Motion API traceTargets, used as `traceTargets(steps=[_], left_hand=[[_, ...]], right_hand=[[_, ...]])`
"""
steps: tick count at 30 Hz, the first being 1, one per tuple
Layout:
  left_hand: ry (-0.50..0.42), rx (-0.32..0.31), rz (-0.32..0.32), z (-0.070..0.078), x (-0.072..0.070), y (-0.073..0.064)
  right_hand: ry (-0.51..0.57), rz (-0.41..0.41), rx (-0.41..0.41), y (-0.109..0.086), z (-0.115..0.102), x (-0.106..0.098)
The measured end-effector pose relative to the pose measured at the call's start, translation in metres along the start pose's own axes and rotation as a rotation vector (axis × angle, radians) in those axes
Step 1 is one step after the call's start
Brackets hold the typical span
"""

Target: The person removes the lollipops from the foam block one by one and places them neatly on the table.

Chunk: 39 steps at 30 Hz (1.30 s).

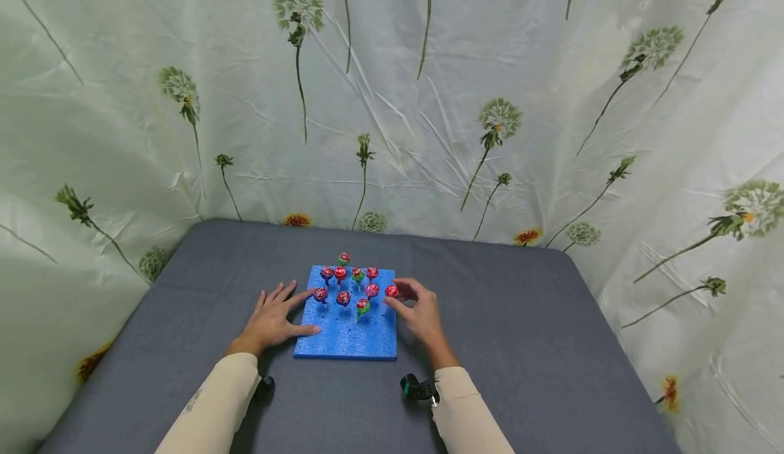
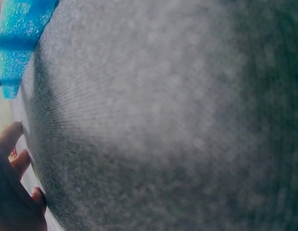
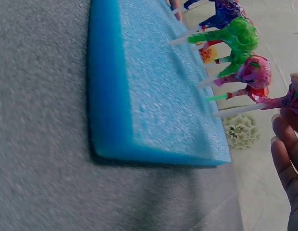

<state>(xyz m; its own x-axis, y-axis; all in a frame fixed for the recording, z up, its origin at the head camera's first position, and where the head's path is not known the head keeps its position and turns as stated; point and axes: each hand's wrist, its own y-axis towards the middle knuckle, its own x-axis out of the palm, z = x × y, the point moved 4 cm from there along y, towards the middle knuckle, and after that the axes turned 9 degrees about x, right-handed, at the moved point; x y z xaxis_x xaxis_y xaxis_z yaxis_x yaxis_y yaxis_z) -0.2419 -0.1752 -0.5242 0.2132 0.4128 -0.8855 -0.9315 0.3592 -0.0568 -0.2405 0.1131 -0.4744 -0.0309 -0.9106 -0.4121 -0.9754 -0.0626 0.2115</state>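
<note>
Right hand [image 1: 424, 314] of the person on my remote feed pinches a red-wrapped lollipop [image 1: 391, 291] between thumb and fingers at the right edge of a blue foam board [image 1: 367, 343], which lies on a grey-covered table [image 1: 490, 304]. Left hand [image 1: 272, 321] spreads at the opposite edge, fingers apart, thumb on the foam and index fingertip just beside a standing lollipop [image 1: 320, 295].

From my distant post I count nine lollipops [image 1: 344, 299] upright across the back and middle of the board, plus the pinched one. I judge the work partway: the front strip, dotted with small dark marks that may be holes, bears none. In the right wrist view the held stick's tip appears to meet the foam; whether it is seated, I cannot tell.

The held candy shows me a round head in shiny red with white markings, purplish film twisted at its neck and a straight, pale stick. Others wear red, pink, green and dark blue.
</note>
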Motion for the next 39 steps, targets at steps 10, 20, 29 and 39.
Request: traceTargets(steps=[10, 20, 29, 39], left_hand=[[-0.016, -0.007, -0.022, 0.001, -0.002, 0.0], [-0.008, 0.004, -0.018, -0.001, -0.001, 0.002], [-0.015, 0.008, -0.023, -0.001, 0.0, 0.0], [0.006, 0.017, 0.001, 0.001, -0.001, -0.002]], right_hand=[[-0.001, 0.004, 0.009, 0.003, -0.003, -0.009], [-0.007, 0.049, -0.041, 0.009, -0.004, -0.022], [-0.033, 0.079, -0.033, 0.014, 0.001, -0.034], [-0.058, 0.101, 0.053, 0.015, 0.019, -0.045]])
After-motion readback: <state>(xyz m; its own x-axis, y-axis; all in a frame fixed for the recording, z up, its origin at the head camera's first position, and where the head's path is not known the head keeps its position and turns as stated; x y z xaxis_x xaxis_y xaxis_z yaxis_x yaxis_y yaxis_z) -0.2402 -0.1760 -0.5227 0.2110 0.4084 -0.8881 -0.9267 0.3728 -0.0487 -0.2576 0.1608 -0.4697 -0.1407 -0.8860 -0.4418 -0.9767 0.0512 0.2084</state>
